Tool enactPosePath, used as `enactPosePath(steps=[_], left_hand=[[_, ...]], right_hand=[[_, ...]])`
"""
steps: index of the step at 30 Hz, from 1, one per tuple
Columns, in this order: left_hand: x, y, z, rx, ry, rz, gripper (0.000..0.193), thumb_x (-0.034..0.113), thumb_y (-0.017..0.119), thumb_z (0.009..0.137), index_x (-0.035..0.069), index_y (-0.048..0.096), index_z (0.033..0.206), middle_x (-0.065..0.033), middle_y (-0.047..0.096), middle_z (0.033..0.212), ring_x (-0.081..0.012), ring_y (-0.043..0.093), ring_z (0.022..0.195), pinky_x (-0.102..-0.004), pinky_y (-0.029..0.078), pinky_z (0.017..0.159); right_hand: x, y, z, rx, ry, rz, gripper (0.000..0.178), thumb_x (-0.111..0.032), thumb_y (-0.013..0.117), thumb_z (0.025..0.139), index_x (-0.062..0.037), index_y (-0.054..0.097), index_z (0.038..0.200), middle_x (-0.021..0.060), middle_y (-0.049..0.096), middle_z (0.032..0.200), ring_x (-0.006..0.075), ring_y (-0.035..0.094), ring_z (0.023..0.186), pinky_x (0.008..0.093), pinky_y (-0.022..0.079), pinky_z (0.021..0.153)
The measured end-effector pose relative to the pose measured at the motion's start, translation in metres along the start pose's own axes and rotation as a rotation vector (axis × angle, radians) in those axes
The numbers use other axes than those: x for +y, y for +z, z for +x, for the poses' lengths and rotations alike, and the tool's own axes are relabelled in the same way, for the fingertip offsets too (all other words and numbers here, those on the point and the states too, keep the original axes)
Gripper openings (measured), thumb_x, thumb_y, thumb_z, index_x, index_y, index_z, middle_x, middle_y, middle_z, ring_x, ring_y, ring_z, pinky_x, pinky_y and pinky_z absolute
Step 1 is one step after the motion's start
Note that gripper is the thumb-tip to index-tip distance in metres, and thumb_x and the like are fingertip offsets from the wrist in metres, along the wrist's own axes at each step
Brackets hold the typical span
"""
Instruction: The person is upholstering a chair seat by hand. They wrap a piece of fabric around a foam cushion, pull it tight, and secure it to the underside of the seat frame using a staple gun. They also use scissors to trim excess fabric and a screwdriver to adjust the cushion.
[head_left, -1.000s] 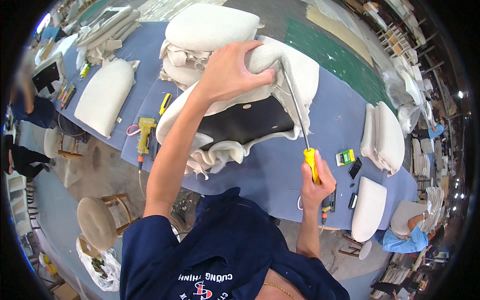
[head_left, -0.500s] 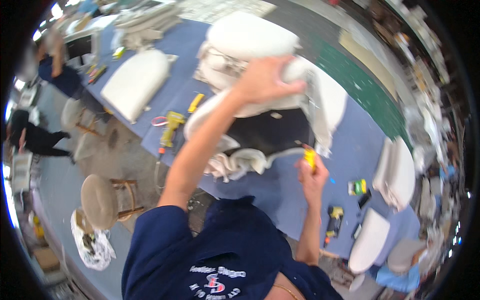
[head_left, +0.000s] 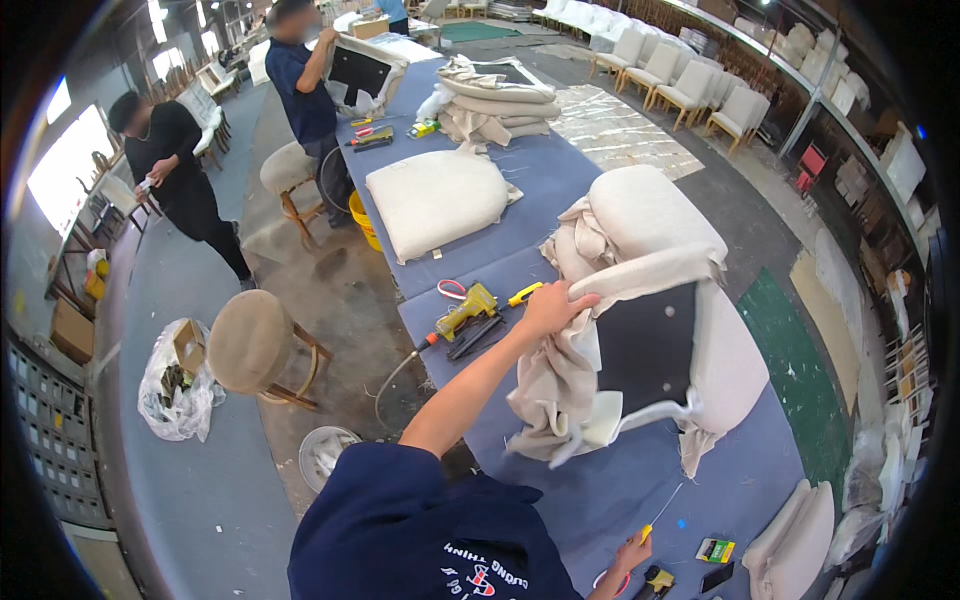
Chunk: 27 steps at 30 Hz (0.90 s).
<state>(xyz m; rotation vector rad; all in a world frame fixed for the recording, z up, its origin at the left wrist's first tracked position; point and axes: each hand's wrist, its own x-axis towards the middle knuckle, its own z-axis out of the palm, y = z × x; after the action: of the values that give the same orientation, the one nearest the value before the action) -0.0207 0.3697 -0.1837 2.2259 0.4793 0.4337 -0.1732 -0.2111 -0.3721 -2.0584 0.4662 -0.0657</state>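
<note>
A chair seat pad (head_left: 650,345) with a black underside lies on the blue-covered table, its cream fabric cover (head_left: 560,385) loose and bunched along the left side. My left hand (head_left: 553,308) has its fingers closed on the cover's folds at the pad's upper left corner. Nearer to me and to the right, my right hand (head_left: 632,552) grips a yellow-handled screwdriver (head_left: 647,533) with a long thin shaft. Its tip points away from me, apart from the pad. Behind the pad rests another cream cushion (head_left: 655,215).
A yellow staple gun (head_left: 468,310) with an air hose and a yellow cutter (head_left: 524,294) lie left of the pad. Another staple gun (head_left: 655,580) lies by my right hand. A stool (head_left: 250,340) stands left. Two people (head_left: 180,180) are farther off, one handling a seat pad (head_left: 362,75).
My view has swung left and up. My left hand has gone from spread over the cushion to gripping the cover's edge. My right hand has drawn back from the pad with the screwdriver.
</note>
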Motion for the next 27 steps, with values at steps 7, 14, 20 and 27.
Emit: enactPosePath(steps=[7, 14, 20, 27], left_hand=[[-0.100, 0.017, -0.142, -0.188, -0.143, 0.313, 0.038, 0.039, 0.055, 0.096, 0.003, 0.067, 0.103, -0.0241, 0.070, 0.101, -0.0448, 0.069, 0.088, -0.0557, 0.054, 0.079], [-0.065, -0.020, -0.365, -0.914, -0.156, -0.438, 0.065, 0.051, 0.046, 0.105, -0.001, 0.049, 0.144, -0.0188, 0.048, 0.150, -0.0301, 0.043, 0.141, -0.0382, 0.033, 0.117], [-0.061, -0.040, -0.368, -0.922, -0.123, -0.197, 0.038, 0.040, 0.056, 0.102, 0.011, 0.069, 0.124, -0.0093, 0.059, 0.135, -0.0310, 0.051, 0.129, -0.0420, 0.041, 0.107], [-0.024, -0.054, -0.374, -0.849, 0.090, -0.143, 0.026, 0.027, 0.063, 0.097, 0.011, 0.072, 0.116, -0.0054, 0.061, 0.124, -0.0274, 0.056, 0.115, -0.0401, 0.045, 0.097]], right_hand=[[-0.088, 0.047, -0.025, -0.214, -0.354, -0.320, 0.054, -0.017, 0.067, 0.094, -0.0057, 0.053, 0.144, 0.0158, 0.064, 0.123, 0.0236, 0.061, 0.112, 0.0372, 0.049, 0.095], [-0.160, 0.083, -0.139, -1.234, -0.240, 0.073, 0.032, -0.028, 0.071, 0.094, -0.0083, 0.073, 0.119, 0.0111, 0.072, 0.110, 0.0209, 0.067, 0.103, 0.0328, 0.050, 0.094], [-0.155, 0.061, -0.156, -1.197, -0.286, -0.076, 0.032, -0.026, 0.063, 0.099, -0.0010, 0.070, 0.119, 0.0168, 0.071, 0.114, 0.0262, 0.064, 0.111, 0.0345, 0.047, 0.098], [-0.168, 0.040, -0.182, -1.259, -0.078, 0.083, 0.040, -0.030, 0.055, 0.105, -0.0008, 0.065, 0.130, 0.0198, 0.068, 0.123, 0.0283, 0.061, 0.118, 0.0355, 0.044, 0.105]])
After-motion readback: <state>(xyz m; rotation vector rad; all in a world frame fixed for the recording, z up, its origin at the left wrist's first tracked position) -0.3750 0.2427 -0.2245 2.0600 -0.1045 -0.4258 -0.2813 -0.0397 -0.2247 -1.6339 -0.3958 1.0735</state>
